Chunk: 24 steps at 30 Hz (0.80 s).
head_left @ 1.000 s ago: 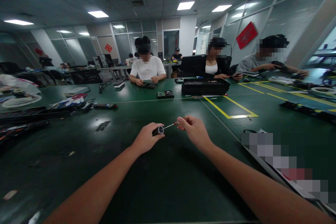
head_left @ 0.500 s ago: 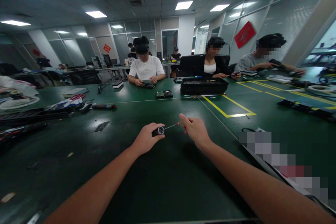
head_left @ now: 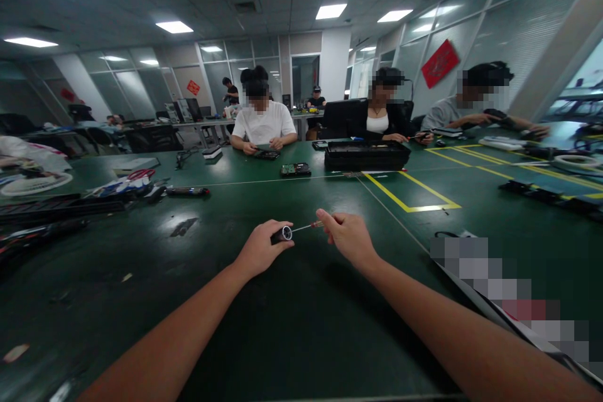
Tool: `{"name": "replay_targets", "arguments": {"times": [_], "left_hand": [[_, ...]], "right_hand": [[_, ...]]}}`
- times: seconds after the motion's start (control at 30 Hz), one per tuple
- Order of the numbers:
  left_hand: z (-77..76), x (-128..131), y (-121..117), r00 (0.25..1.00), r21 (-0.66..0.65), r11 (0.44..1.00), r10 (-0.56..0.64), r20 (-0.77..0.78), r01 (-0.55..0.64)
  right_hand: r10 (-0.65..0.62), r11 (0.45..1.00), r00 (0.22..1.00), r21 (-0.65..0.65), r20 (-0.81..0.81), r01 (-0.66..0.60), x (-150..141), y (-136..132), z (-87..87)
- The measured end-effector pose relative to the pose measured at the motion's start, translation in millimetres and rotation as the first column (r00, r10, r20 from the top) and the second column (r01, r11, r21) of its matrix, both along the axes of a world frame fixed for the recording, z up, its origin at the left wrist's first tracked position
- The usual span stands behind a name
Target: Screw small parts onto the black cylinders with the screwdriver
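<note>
Currently two hands holding one screwdriver, one cylinder.

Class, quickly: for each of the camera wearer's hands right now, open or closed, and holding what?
Left hand: closed around a black cylinder.
Right hand: closed on a screwdriver, shaft toward the cylinder's light-rimmed end.

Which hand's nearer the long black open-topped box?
Right. Your right hand is on the near side of the long black open-topped box; your left hand is farther, off to its left.
</note>
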<state>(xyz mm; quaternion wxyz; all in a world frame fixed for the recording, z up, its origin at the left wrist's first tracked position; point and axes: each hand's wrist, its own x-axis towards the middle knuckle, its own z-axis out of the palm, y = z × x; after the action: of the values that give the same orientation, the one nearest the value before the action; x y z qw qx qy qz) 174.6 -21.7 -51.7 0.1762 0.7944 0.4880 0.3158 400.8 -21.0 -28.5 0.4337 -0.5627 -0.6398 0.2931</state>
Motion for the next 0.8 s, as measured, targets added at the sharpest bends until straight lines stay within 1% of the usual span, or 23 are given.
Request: {"name": "replay_targets", "arguments": {"times": [0.1,0.17,0.27,0.33,0.43,0.53,0.67,0.8], "left_hand": [[-1.9,-1.0,1.4,1.000,0.029,1.000,-0.010,-0.018,0.010],[-2.9,-1.2,2.0,0.999,0.039,0.999,-0.016,-0.044,0.018],[-3.9,-1.1,2.2,0.997,0.041,0.999,-0.019,-0.081,0.022],[-4.1,-0.7,2.1,0.996,0.038,0.999,-0.013,-0.084,0.016],[-3.9,0.4,1.8,0.998,0.030,1.000,0.001,-0.064,0.001],[-3.9,1.2,1.5,0.997,0.040,0.999,0.004,-0.072,-0.001],[-3.9,1.2,0.6,0.994,0.036,0.999,0.008,-0.109,-0.004],[-2.2,1.7,-1.0,0.994,0.050,0.999,0.015,-0.110,-0.009]], "right_hand": [[0.000,1.000,0.997,0.016,0.076,-0.001,1.0,-0.9,1.6],[0.069,0.995,0.993,0.068,0.097,-0.076,2.0,-0.2,1.0],[0.212,0.961,0.973,0.160,0.092,-0.224,3.3,0.9,-0.5],[0.253,0.949,0.962,0.168,0.105,-0.268,3.2,0.8,-0.8],[0.204,0.965,0.967,0.138,0.155,-0.225,0.9,-0.3,-0.7],[0.137,0.975,0.976,0.150,0.169,-0.163,-2.6,-2.1,-1.2],[0.182,0.969,0.975,0.147,0.131,-0.201,-5.2,-7.3,-0.6],[0.210,0.957,0.968,0.172,0.134,-0.232,-5.0,-10.9,4.0]]}}
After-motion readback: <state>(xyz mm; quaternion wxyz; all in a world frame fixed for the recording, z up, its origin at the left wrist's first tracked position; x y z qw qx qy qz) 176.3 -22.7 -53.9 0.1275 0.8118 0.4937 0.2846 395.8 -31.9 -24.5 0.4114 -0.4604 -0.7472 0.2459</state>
